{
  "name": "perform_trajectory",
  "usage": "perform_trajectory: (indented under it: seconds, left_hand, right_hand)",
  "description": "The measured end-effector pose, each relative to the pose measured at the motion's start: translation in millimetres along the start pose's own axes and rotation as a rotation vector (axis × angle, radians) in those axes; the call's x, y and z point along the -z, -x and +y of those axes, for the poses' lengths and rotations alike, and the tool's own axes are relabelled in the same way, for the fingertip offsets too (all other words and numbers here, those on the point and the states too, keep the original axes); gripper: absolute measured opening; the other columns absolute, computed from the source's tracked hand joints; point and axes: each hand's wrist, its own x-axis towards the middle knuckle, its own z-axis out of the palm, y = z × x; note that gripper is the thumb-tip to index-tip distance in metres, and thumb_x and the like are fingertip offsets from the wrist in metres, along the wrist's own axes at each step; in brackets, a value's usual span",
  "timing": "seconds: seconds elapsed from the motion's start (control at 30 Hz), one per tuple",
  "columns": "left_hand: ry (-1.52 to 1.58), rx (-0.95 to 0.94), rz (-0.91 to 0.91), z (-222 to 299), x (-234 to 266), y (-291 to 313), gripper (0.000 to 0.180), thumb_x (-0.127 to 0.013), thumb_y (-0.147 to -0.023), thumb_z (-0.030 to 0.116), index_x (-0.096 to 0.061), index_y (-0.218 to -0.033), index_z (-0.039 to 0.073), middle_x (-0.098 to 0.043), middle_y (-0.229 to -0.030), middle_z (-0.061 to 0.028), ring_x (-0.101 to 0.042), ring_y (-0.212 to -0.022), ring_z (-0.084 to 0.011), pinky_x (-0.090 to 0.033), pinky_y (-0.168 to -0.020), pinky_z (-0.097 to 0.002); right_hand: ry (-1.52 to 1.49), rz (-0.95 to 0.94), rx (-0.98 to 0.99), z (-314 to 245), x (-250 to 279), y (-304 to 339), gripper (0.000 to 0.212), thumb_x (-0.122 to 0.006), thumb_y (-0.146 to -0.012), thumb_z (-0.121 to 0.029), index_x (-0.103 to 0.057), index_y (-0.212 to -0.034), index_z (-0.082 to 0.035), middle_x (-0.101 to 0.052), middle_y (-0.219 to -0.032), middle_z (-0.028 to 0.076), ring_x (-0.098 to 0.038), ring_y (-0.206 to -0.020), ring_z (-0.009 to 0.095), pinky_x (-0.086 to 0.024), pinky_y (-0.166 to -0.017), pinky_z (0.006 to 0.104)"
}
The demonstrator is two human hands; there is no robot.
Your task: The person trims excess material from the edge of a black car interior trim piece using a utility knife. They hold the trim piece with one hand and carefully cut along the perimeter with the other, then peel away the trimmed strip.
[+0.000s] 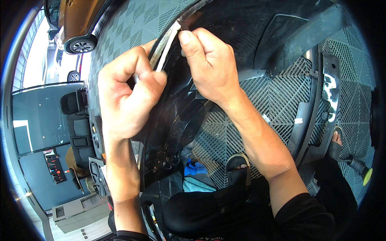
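Note:
A thin white strip (168, 48) runs along the rim of a large black car bumper (225, 24). My left hand (128, 88) is closed at the near end of this strip, its thumb pressed over it and the fingers curled; slight motion blurs the thumb. Close to the strip's far end, my right hand (211, 62) is closed in a pinch. A small dark piece (183, 25) shows at its fingertips, though I cannot make out whether it belongs to the bumper or is separate.
Gray tiled grating (269, 90) covers the floor. A blue cloth (195, 168) and a teal cloth (197, 184) lie by my sandaled foot (238, 164). Another black curved part (327, 92) stands at right, near a polisher with a yellow pad (367, 176). An orange car (78, 24) is parked at far left.

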Motion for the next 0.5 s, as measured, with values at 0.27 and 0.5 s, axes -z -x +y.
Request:
perform_trajectory:
  seconds: [0.27,0.5]
  left_hand:
    - [-0.132,-0.012,0.022,8.1,-4.4,-2.6,0.035,-0.064,-0.08,-0.004,-0.035,-0.062,0.004,-0.072,-0.104,-0.0165,-0.037,-0.063,-0.0054,-0.03,-0.053,-0.0258]
    - [-0.084,-0.095,-0.011,0.9,-0.2,-2.6,0.03,-0.061,-0.07,-0.003,-0.034,-0.06,0.003,-0.072,-0.108,-0.0198,-0.037,-0.061,-0.0068,-0.03,-0.052,-0.0273]
  right_hand:
    - [0.001,0.006,0.0,-1.5,0.8,1.0,0.034,-0.06,-0.104,-0.025,-0.061,-0.08,-0.001,-0.06,-0.061,0.014,-0.063,-0.053,0.024,-0.046,-0.049,0.033]
    - [0.035,0.03,0.002,-4.6,0.4,2.2,0.032,-0.061,-0.103,-0.024,-0.062,-0.081,-0.001,-0.061,-0.061,0.014,-0.064,-0.052,0.024,-0.046,-0.047,0.0329]
